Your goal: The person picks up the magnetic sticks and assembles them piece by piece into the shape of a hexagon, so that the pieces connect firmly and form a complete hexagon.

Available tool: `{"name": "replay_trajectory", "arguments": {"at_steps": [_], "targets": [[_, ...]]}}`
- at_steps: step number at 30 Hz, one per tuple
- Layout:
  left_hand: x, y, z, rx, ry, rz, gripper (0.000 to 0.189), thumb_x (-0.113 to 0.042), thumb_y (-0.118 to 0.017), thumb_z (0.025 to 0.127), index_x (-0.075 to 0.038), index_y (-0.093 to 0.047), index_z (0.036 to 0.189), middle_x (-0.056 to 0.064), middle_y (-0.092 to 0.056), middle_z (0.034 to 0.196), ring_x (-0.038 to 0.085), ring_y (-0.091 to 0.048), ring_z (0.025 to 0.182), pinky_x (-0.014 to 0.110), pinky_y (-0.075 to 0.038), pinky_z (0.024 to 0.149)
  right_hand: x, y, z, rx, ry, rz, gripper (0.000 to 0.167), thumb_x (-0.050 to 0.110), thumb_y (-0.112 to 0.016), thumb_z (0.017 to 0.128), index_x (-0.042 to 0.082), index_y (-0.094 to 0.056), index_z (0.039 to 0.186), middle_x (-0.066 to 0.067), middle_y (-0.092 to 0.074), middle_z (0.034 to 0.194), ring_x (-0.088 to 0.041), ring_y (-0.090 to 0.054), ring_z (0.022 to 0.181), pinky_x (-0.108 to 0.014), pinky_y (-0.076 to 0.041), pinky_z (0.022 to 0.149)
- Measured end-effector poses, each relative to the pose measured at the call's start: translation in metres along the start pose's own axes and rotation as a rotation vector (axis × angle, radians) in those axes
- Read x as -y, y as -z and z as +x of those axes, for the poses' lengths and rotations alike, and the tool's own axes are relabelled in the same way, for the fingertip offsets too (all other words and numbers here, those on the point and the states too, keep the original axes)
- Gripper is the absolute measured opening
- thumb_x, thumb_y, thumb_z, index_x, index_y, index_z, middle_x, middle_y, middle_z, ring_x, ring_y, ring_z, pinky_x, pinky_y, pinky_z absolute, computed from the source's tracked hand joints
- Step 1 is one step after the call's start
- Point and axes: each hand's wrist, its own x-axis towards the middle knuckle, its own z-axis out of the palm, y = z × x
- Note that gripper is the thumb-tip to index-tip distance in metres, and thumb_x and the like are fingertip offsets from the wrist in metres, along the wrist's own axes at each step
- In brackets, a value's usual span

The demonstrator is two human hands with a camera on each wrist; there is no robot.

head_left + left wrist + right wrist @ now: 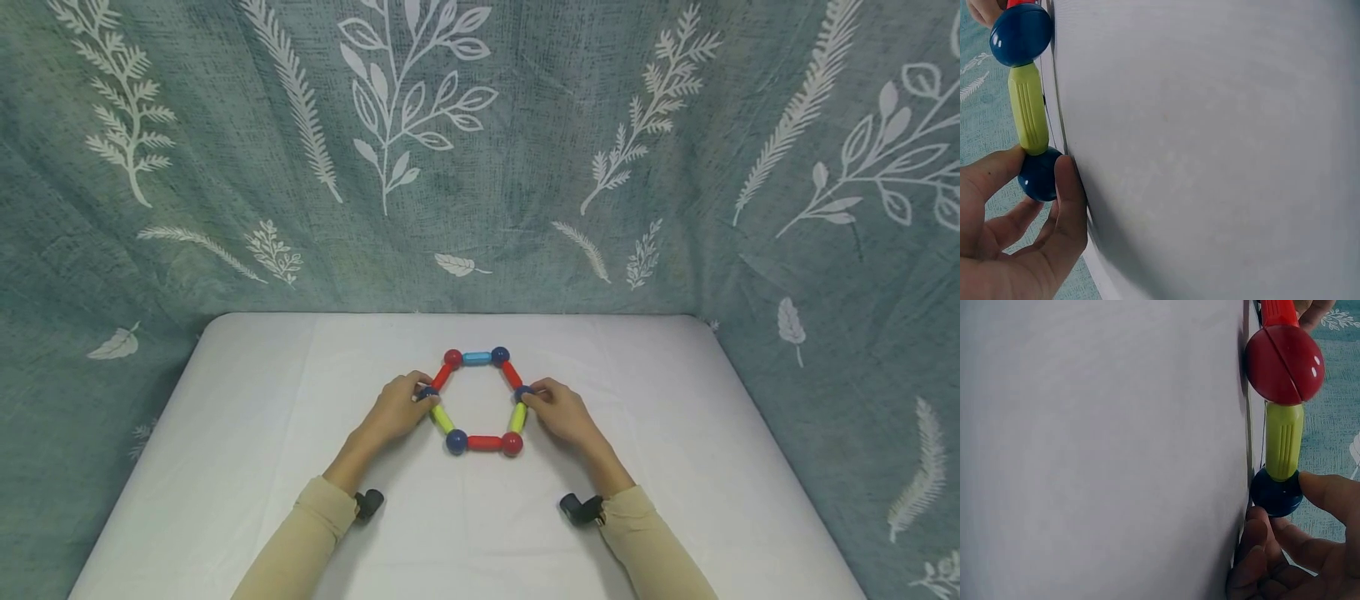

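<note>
A six-sided ring of magnetic rods and balls lies on the white table. Its left blue ball (1040,175) is pinched between the thumb and fingers of my left hand (397,408). On the opposite side, my right hand (561,410) pinches another blue ball (1277,492). From these two balls, yellow-green rods (442,418) run to the near corners, a blue ball (457,442) and a red ball (512,443), joined by a red rod (484,443). Red rods (512,375) lead to the far red ball (453,358) and blue ball (500,357), with a light blue rod (476,358) between them.
The table (285,433) has a white cover and rounded far corners. Behind and beside it hangs a green leaf-patterned cloth (525,167). A dark wrist camera (369,503) is on my left wrist, another dark camera (580,509) on my right.
</note>
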Motion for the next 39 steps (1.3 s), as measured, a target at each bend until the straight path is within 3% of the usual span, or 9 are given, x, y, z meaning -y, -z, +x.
{"name": "replay_trajectory", "arguments": {"at_steps": [9,19,31,39], "targets": [[0.0004,0.0032,0.0021,0.010,-0.015,0.043,0.039,-0.025,-0.067,0.097,-0.006,-0.062,0.130,0.011,-0.061,0.102,0.023,-0.056,0.088,0.041,-0.050,0.076,-0.0016,0.0021,-0.0003,-0.008,-0.024,0.027,0.042,0.037,-0.064,0.097,0.005,-0.064,0.124,-0.008,-0.065,0.099,-0.022,-0.059,0.085,-0.036,-0.050,0.073],[0.0020,0.0031,0.0027,-0.001,-0.009,0.033,0.039,-0.026,-0.066,0.097,-0.006,-0.062,0.131,0.014,-0.062,0.111,0.026,-0.057,0.095,0.045,-0.050,0.082,-0.0025,0.0051,0.0026,-0.010,-0.046,0.035,0.043,0.037,-0.061,0.098,0.005,-0.062,0.127,-0.007,-0.065,0.094,-0.021,-0.058,0.081,-0.033,-0.047,0.070],[0.0014,0.0023,0.0043,-0.012,0.019,0.024,0.038,-0.026,-0.066,0.097,-0.003,-0.063,0.127,0.012,-0.061,0.105,0.023,-0.056,0.089,0.040,-0.050,0.076,-0.0049,0.0089,0.0059,0.012,-0.038,0.059,0.041,0.034,-0.061,0.099,0.005,-0.062,0.127,-0.007,-0.062,0.084,-0.021,-0.055,0.072,-0.032,-0.043,0.063],[0.0030,0.0028,0.0047,-0.013,0.023,-0.004,0.036,-0.023,-0.065,0.098,-0.002,-0.062,0.127,0.009,-0.056,0.097,0.019,-0.054,0.075,0.031,-0.046,0.062,-0.0080,0.0079,0.0074,0.012,-0.033,0.065,0.041,0.034,-0.060,0.099,0.004,-0.062,0.128,-0.007,-0.061,0.078,-0.020,-0.054,0.068,-0.031,-0.041,0.061]]}}
